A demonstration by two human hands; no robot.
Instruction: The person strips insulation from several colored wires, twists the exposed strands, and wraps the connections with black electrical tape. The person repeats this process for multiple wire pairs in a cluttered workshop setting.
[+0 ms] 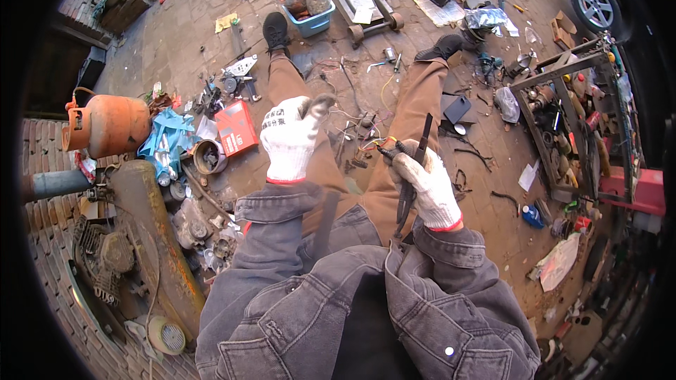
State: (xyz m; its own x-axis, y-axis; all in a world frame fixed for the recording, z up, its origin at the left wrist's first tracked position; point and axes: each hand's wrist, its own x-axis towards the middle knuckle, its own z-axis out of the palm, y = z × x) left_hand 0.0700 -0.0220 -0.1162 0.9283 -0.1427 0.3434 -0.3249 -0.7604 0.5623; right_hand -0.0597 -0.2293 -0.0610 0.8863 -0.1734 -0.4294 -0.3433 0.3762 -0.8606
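Both my hands wear white knitted gloves with red cuffs and dirty grey fingertips. My left hand (290, 137) is raised over my left thigh, its fingers curled in and the thumb near the forefinger. Whatever may sit in that pinch is too small to make out. Above my right thigh, my right hand (425, 186) grips a black cable (404, 204) that hangs down toward my lap. A flat black strip stands up from the same hand. Thin yellow and orange wires (369, 145) stick out to the left of its fingers.
Loose wires and small parts litter the brick ground between my legs. At left are an orange gas cylinder (116, 125) and a red box (236, 129). A blue basin (310, 21) and metal frame (360, 0) stand ahead. A phone (458, 109) and parts-filled rack (563, 119) are at right.
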